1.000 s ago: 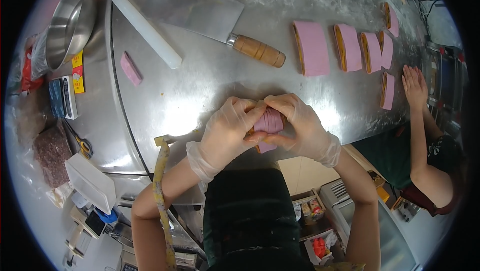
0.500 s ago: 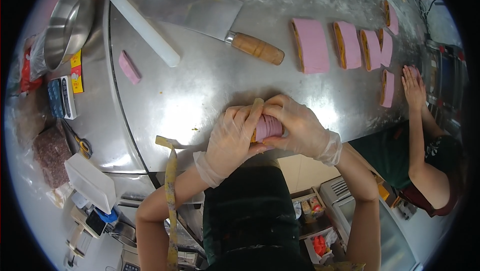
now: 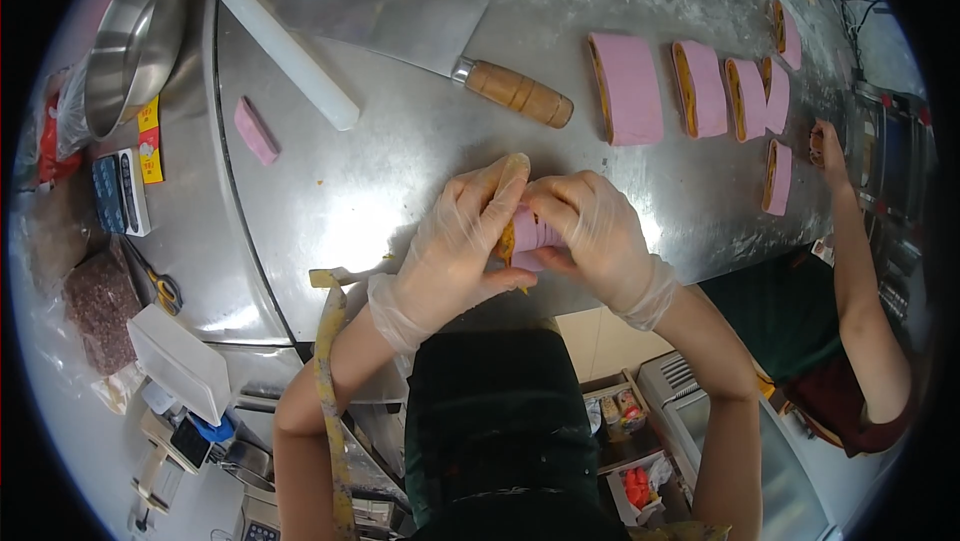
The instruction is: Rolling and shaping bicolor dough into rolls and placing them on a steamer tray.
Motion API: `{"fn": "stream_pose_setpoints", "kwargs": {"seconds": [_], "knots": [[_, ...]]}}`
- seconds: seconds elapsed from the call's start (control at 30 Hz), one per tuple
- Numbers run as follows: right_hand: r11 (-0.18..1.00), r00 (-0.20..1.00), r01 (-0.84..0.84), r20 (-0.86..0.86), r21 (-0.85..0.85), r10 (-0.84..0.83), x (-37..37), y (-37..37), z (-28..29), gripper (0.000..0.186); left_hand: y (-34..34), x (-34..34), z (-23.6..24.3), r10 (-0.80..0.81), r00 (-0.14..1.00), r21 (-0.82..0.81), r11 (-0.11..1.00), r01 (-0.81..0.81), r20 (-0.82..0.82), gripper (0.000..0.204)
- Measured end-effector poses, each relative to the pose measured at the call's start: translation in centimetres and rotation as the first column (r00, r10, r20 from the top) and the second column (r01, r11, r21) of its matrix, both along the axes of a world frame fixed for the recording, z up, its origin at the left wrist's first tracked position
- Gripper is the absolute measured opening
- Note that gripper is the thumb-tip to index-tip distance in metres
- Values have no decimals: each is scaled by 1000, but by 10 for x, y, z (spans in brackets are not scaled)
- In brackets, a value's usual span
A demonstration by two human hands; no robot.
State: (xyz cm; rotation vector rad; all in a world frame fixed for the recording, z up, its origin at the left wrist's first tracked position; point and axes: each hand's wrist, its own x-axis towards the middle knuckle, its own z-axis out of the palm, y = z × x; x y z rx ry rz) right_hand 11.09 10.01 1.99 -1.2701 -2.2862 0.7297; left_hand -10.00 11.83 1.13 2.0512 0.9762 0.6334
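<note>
In my right hand (image 3: pixel 590 231), closed around its right side, is a filled pink dough piece (image 3: pixel 538 233) with parallel slits. Orange-brown filling (image 3: pixel 507 241) shows at its left end. My left hand (image 3: pixel 450 236) is at that end, fingers and thumb apart, the thumb close below the filling and a raised fingertip smeared yellowish. Clear plastic gloves cover both hands. How far the left fingers touch the dough is partly hidden. Beyond my hands lies a cleaver (image 3: pixel 400 16) with a wooden handle (image 3: pixel 520 93).
A white rolling pin (image 3: pixel 280 46) and a pink dough scrap (image 3: pixel 257 131) lie at left. Several filled pink dough pieces (image 3: pixel 627 89) stand at right. A co-worker's hand (image 3: pixel 832 156) holds a small piece (image 3: pixel 817 149). Steel bowl (image 3: pixel 135 51), scissors (image 3: pixel 160 286) and white tray (image 3: pixel 180 366) are far left.
My left hand has loosened and shifted slightly left, showing more orange filling at the dough's end. The co-worker's hand has turned, raising the small piece it was pressing flat.
</note>
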Motion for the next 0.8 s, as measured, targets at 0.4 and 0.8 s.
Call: {"fn": "stream_pose_setpoints", "kwargs": {"seconds": [0.4, 0.8], "knots": [[992, 1000, 30, -5, -126, -31, 0, -24, -2, 81, -4, -6, -17, -173, 984, 303, 941, 153, 40, 88], [948, 962, 31, -247, -317, -114, 1, -41, -3, 78, -21, -8, -18, -183, 977, 177, 971, 162, 111, 94]]}}
